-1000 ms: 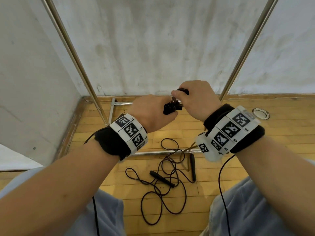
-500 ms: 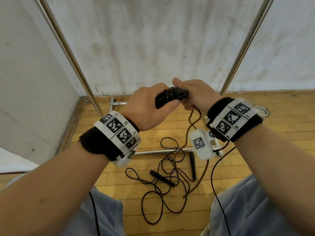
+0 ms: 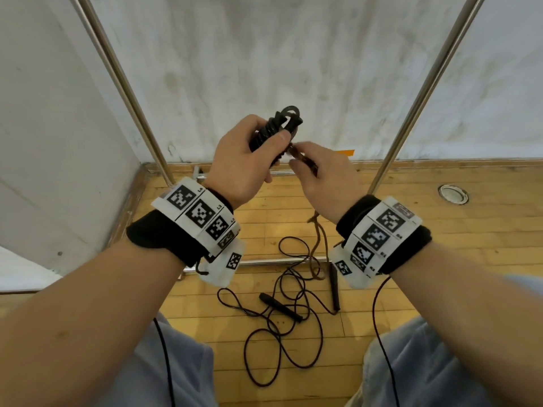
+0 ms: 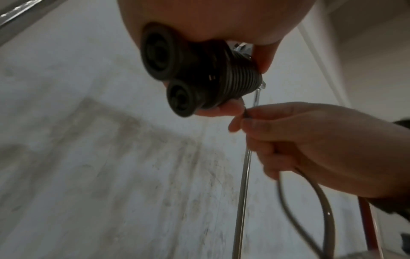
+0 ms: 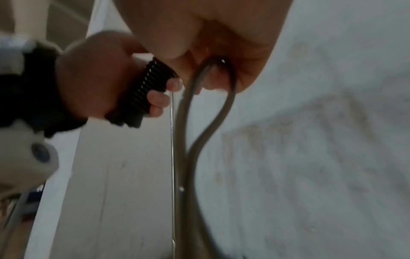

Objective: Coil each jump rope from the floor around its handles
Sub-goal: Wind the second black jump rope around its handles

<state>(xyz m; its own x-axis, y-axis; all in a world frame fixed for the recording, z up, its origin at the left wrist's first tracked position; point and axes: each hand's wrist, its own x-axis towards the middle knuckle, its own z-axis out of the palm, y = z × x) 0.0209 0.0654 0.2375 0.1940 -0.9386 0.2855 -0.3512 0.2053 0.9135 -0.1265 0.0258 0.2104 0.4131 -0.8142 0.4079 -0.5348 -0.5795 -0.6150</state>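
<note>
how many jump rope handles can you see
4: two side by side, wrapped in coiled rope, gripped in the left hand; two loose on the floor, one left, one right. Others may be hidden.

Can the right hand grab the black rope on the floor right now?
Probably not yet. The right hand is busy pinching the brown rope up by the handles that the left hand grips, and the black rope lies far below on the floor.

Brown rope's [image 3: 316, 242] lower end behind the right wrist band [image 3: 382, 236], right-wrist view blurred
</note>
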